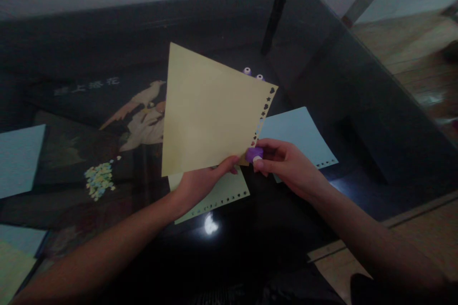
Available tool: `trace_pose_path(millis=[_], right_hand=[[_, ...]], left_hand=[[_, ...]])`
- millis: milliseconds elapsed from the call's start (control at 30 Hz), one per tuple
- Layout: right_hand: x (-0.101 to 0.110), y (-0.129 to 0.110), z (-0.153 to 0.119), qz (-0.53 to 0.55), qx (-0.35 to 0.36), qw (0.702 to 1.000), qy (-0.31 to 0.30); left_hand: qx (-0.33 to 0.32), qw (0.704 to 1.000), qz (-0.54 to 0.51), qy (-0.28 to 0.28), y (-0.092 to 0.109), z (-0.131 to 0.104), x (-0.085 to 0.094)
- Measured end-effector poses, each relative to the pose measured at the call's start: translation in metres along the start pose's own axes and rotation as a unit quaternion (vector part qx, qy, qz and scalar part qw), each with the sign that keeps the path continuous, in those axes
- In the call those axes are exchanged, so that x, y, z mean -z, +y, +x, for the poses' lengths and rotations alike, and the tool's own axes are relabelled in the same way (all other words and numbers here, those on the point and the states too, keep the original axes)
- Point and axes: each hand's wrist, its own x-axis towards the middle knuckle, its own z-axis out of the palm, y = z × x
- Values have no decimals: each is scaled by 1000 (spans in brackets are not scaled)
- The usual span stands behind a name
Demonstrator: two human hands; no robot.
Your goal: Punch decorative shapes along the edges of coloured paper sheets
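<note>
A yellow sheet of paper [211,109] is held up over the table, tilted. Heart and star holes run down its right edge. My left hand [203,181] grips its lower edge, thumb on top. In my right hand [286,162] is a small purple and white craft punch [255,154], pinched between thumb and fingers at the sheet's lower right corner. Under the yellow sheet lies a pale green sheet [214,195] with punched shapes along its near edge. A light blue sheet [296,133], punched too, rests behind my right hand.
A pile of small punched paper bits [99,180] lies at the left of the glossy black table [222,24]. Two more punches [247,71] stand partly hidden behind the yellow sheet. Blue paper [21,159] lies at the far left. A dark pole [279,9] rises at the back.
</note>
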Motion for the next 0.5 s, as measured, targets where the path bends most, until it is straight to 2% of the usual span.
trace_pose_path(millis=[500], right_hand=[[-4,4,-2,-7,7,1000,-12]], left_hand=[[32,998,-48,-6,1,-1,-4]])
